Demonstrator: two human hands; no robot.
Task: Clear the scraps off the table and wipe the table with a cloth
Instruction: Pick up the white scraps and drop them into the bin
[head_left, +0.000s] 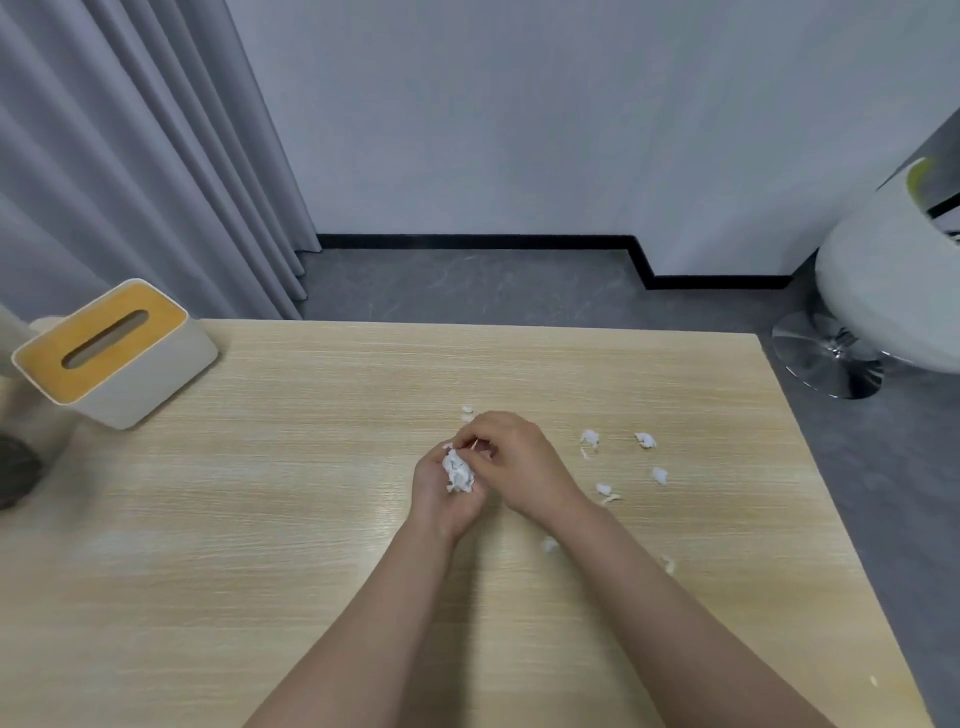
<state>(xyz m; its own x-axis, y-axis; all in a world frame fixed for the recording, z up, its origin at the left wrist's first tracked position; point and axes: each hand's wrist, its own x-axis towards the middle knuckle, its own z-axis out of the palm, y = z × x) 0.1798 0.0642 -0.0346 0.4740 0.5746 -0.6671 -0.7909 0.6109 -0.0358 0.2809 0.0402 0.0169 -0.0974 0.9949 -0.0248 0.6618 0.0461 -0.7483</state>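
My left hand (441, 493) lies palm up over the middle of the wooden table (260, 519) and cups a crumpled wad of white paper scraps (458, 472). My right hand (514, 457) is right beside it, fingertips pinching a small scrap (475, 444) at the top of that wad. Several small white scraps lie loose on the table to the right, among them one scrap (590, 437), another scrap (645, 440) and a third scrap (660, 475). A tiny scrap (467, 410) sits just beyond my hands. No cloth is in view.
A white tissue box with a yellow-orange lid (111, 353) stands at the table's far left corner. A dark round object (15, 478) shows at the left edge. A white stool with a chrome base (831, 358) stands on the floor past the table's right edge.
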